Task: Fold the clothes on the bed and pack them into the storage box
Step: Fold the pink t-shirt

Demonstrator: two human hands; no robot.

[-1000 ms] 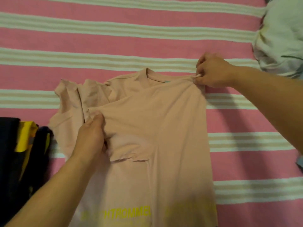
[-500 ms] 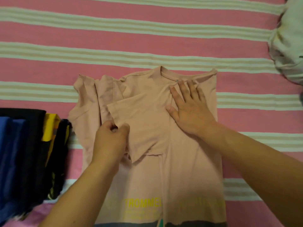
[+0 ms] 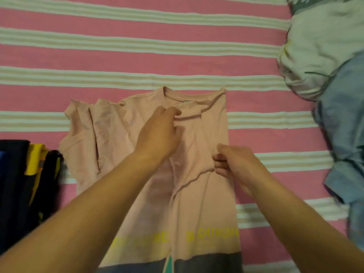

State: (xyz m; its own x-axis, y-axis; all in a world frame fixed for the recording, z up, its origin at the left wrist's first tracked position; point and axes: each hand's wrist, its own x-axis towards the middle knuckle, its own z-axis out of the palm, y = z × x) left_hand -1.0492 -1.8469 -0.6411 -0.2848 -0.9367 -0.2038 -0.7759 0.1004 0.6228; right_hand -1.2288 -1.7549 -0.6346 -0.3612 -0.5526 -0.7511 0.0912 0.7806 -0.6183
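Observation:
A peach T-shirt (image 3: 206,203) with yellow lettering and a grey hem band lies on the pink striped bed, collar away from me. Its right side is folded inward, the sleeve lying over the chest. My left hand (image 3: 160,133) pinches the folded sleeve's upper edge just below the collar. My right hand (image 3: 233,161) pinches the sleeve's lower edge at mid-chest. The shirt's left sleeve (image 3: 88,123) lies bunched and unfolded at the left. No storage box is in view.
A stack of dark, blue and yellow clothes (image 3: 25,186) sits at the left edge. A heap of white and light blue garments (image 3: 331,75) lies at the right. The pink and cream striped bedsheet (image 3: 137,52) stretches beyond the shirt.
My left hand moved up and right from mid-shirt to the sleeve edge below the collar. My right hand left its flat press on the chest and now pinches the sleeve's lower edge.

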